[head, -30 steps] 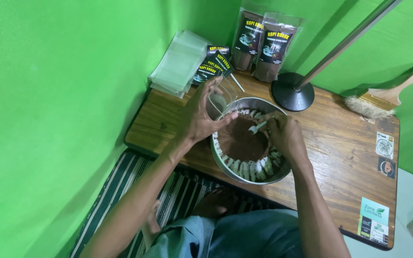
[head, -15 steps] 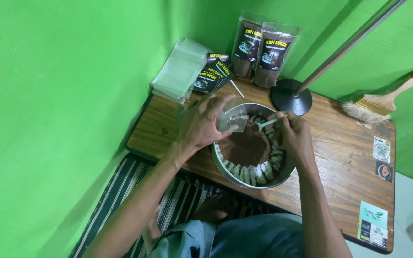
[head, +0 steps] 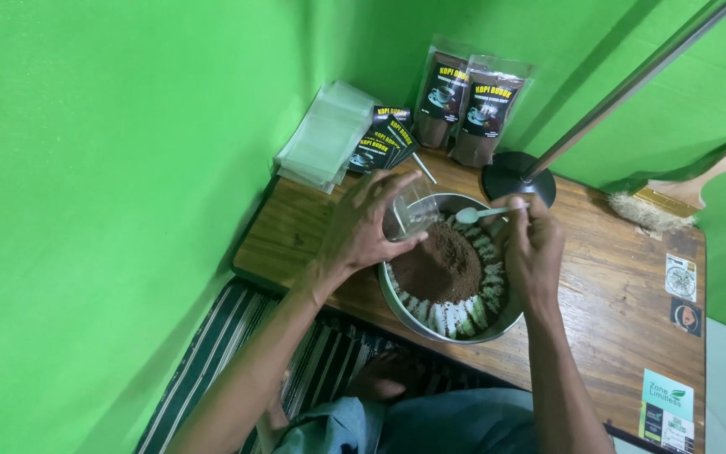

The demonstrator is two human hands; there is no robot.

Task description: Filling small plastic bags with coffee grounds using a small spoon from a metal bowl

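Left hand [head: 361,229] grasps a small clear plastic pouch [head: 409,214], fingers wrapped round its side, holding it tilted over the near-left rim of a round steel bowl [head: 455,329]. Right hand [head: 533,245] is clenched on the handle of a small white plastic spoon [head: 476,214], pinched between thumb and fingers; the spoon's scoop points left, just beside the pouch mouth. Whether the scoop carries powder cannot be told.

The bowl stands on the brown wooden worktop [head: 615,294], near its front edge, and holds a mound of dark brown powder [head: 439,267] with pale patterned lining showing around the inner wall.

At the back of the worktop: two filled dark pouches [head: 468,105] standing against the green wall, a fan of flat black labelled packets [head: 380,141] lying beside them, and a stack of empty clear bags [head: 323,145] at the left corner. A black round stand base [head: 516,181] with a slanting metal pole sits behind the bowl. A wooden-handled brush [head: 670,197] lies at the right rear.
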